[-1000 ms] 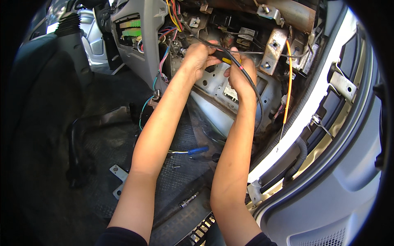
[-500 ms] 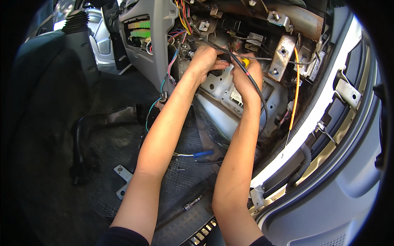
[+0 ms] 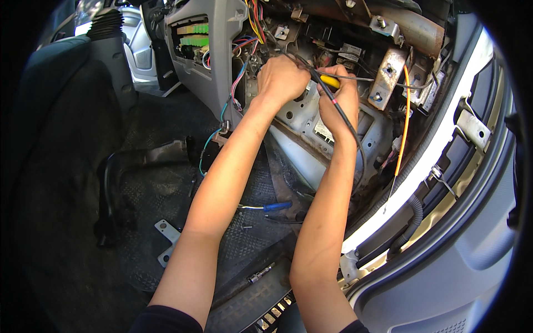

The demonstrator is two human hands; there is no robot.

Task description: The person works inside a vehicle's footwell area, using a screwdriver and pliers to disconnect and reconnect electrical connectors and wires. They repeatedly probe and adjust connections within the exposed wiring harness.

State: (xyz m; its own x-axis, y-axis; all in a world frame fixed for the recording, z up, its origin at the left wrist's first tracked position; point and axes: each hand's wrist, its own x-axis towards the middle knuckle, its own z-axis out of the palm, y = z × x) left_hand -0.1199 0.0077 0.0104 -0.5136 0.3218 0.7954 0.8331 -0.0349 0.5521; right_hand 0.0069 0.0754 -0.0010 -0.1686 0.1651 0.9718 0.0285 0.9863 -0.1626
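Observation:
Inside the opened dashboard, my left hand (image 3: 280, 77) is closed with its back toward me, its fingertips hidden against a dark cable and metalwork. Just right of it, my right hand (image 3: 338, 102) grips a yellow-handled tool (image 3: 328, 81), whose working end I cannot make out. A black cable with a red band (image 3: 347, 119) runs down across my right hand. Behind both hands are a metal panel with holes (image 3: 363, 139) and thin loose wiring. To the left, a bundle of coloured wires (image 3: 256, 25) hangs beside the grey trim.
A fuse panel (image 3: 193, 40) sits left. A rusty bracket (image 3: 388, 75) and orange cable (image 3: 405, 116) are right, beside the door frame (image 3: 438, 150). A blue-handled screwdriver (image 3: 277, 206), metal plate (image 3: 166, 236), socket tool (image 3: 259, 274) and bent black part (image 3: 111, 166) lie on the floor.
My left hand has turned over and curled, so its back now shows and its fingers are tucked away. The whole view has shifted slightly to the right in the frame.

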